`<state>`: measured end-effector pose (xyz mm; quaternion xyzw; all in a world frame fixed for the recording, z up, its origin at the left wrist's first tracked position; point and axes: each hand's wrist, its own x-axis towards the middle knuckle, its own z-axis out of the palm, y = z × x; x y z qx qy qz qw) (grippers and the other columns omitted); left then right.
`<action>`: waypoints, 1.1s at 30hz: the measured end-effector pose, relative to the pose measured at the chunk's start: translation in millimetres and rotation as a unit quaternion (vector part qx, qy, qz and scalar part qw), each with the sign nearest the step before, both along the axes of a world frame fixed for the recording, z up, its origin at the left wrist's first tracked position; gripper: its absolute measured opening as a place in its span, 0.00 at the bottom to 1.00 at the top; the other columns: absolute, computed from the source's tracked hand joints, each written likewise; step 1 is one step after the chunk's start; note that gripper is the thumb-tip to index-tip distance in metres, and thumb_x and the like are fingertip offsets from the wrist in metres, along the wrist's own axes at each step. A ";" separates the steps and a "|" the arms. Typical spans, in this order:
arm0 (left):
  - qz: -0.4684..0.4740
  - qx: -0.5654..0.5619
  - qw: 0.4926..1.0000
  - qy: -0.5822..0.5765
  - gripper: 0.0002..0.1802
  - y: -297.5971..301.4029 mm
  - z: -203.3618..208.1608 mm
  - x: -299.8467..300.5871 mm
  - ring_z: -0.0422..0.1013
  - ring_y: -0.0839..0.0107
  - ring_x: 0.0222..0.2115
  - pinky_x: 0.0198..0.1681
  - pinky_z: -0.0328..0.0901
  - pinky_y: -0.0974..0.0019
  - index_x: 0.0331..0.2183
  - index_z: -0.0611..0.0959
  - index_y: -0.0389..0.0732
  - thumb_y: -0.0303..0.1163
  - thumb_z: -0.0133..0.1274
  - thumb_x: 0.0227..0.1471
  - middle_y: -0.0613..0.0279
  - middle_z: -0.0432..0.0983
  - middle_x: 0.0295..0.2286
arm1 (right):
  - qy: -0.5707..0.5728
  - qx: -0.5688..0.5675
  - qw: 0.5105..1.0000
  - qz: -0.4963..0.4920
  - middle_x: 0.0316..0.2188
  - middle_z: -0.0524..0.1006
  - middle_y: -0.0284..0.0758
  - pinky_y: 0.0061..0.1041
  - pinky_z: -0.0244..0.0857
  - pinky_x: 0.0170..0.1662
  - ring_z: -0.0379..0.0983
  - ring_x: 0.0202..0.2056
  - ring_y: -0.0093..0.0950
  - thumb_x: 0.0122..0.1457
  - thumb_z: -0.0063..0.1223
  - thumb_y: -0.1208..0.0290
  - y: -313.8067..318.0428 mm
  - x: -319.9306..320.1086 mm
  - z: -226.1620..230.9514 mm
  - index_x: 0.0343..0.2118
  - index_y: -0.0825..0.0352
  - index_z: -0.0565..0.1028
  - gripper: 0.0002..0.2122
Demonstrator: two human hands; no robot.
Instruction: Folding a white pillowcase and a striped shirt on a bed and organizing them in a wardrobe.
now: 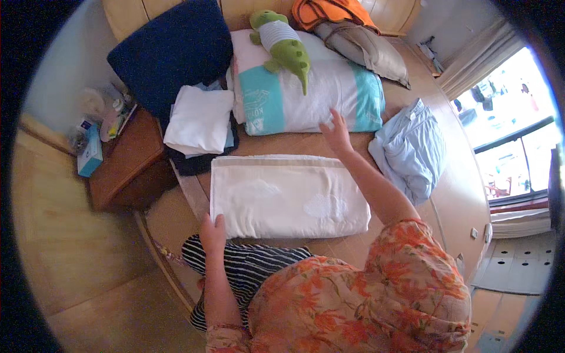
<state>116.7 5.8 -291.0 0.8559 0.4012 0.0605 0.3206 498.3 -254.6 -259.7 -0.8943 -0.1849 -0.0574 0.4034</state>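
A folded cream-white cloth (276,200) with pale cloud-like patches lies flat in front of me. My left hand (213,235) is at its near left corner, thumb over the edge and fingers apart beside it. Raised beyond the cloth's far right side is my right hand (337,136), fingers spread, holding nothing. Just past that hand sits a plump folded quilt or bundle (318,82), white with turquoise bands. A green crocodile-like plush toy (281,44) in a striped top rests on it. To the right lies a loosely folded light-blue garment (412,150).
At the left, a folded white cloth (200,120) tops a small pile beside a dark navy cushion (176,56). A brown bedside cabinet (126,170) carries a blue tissue box (90,154). Behind are a beige pillow (368,50) and orange fabric (335,13). Black-and-white striped fabric (253,262) lies nearest me.
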 end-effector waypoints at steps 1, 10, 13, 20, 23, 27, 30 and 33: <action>0.008 0.001 1.000 -0.004 0.25 1.7 -2.8 -3.2 0.70 0.38 0.38 0.43 0.64 0.47 0.39 0.75 0.29 0.44 0.48 0.52 0.34 0.74 0.35 | -0.039 -0.058 0.997 -0.021 0.57 0.62 0.49 0.36 0.56 0.58 0.60 0.57 0.41 0.53 0.57 0.67 -32.4 -22.3 -11.8 0.59 0.69 0.59 0.31; 0.001 -0.005 0.998 0.064 0.32 -3.6 4.1 4.7 0.67 0.42 0.47 0.51 0.61 0.52 0.50 0.69 0.26 0.45 0.48 0.53 0.33 0.70 0.45 | 0.227 -0.233 0.925 -0.197 0.47 0.73 0.48 0.36 0.56 0.56 0.64 0.53 0.46 0.58 0.45 0.52 -239.8 -150.6 -71.0 0.50 0.72 0.70 0.26; 0.001 0.009 0.999 0.039 0.33 -4.2 -5.2 -1.1 0.66 0.42 0.48 0.52 0.60 0.53 0.50 0.69 0.26 0.45 0.47 0.54 0.32 0.69 0.46 | 0.226 -0.179 0.944 -0.157 0.39 0.77 0.48 0.36 0.61 0.51 0.72 0.45 0.42 0.60 0.39 0.45 -224.0 -152.1 -66.7 0.42 0.75 0.74 0.30; 0.004 0.017 1.000 0.016 0.32 -8.2 -11.3 -5.9 0.66 0.42 0.48 0.52 0.60 0.53 0.52 0.67 0.27 0.42 0.49 0.54 0.33 0.69 0.46 | 0.432 0.074 0.891 -0.121 0.40 0.77 0.38 0.31 0.68 0.44 0.74 0.41 0.28 0.54 0.57 0.50 -211.1 -163.2 -43.0 0.48 0.70 0.71 0.28; -0.008 0.011 1.000 0.028 0.30 -5.5 -6.0 -5.3 0.67 0.41 0.47 0.51 0.61 0.52 0.51 0.69 0.28 0.41 0.50 0.53 0.34 0.71 0.45 | 0.474 0.056 0.874 -0.089 0.40 0.77 0.36 0.30 0.69 0.43 0.74 0.40 0.28 0.51 0.63 0.54 -230.5 -180.5 -37.6 0.50 0.71 0.70 0.29; -0.020 0.045 0.999 0.008 0.25 -6.1 -2.2 -4.4 0.68 0.41 0.44 0.47 0.62 0.50 0.47 0.71 0.30 0.38 0.51 0.52 0.35 0.73 0.41 | 0.566 0.023 0.817 -0.108 0.38 0.78 0.35 0.29 0.70 0.38 0.75 0.37 0.27 0.49 0.66 0.56 -241.5 -186.7 -55.0 0.48 0.67 0.73 0.27; -0.043 0.022 0.999 0.021 0.24 -5.1 -6.0 -1.9 0.68 0.40 0.43 0.46 0.62 0.49 0.47 0.71 0.31 0.36 0.51 0.51 0.36 0.73 0.40 | 0.489 0.131 0.859 -0.073 0.33 0.79 0.32 0.27 0.69 0.31 0.76 0.31 0.26 0.49 0.65 0.56 -240.7 -167.4 -48.5 0.46 0.62 0.75 0.23; -0.067 0.012 0.998 0.014 0.25 2.3 -20.3 -12.4 0.68 0.40 0.43 0.47 0.62 0.49 0.49 0.70 0.33 0.34 0.51 0.50 0.37 0.73 0.40 | 0.438 0.024 0.893 -0.101 0.28 0.79 0.33 0.27 0.65 0.25 0.72 0.23 0.26 0.50 0.64 0.56 -224.4 -146.1 -32.2 0.44 0.65 0.77 0.22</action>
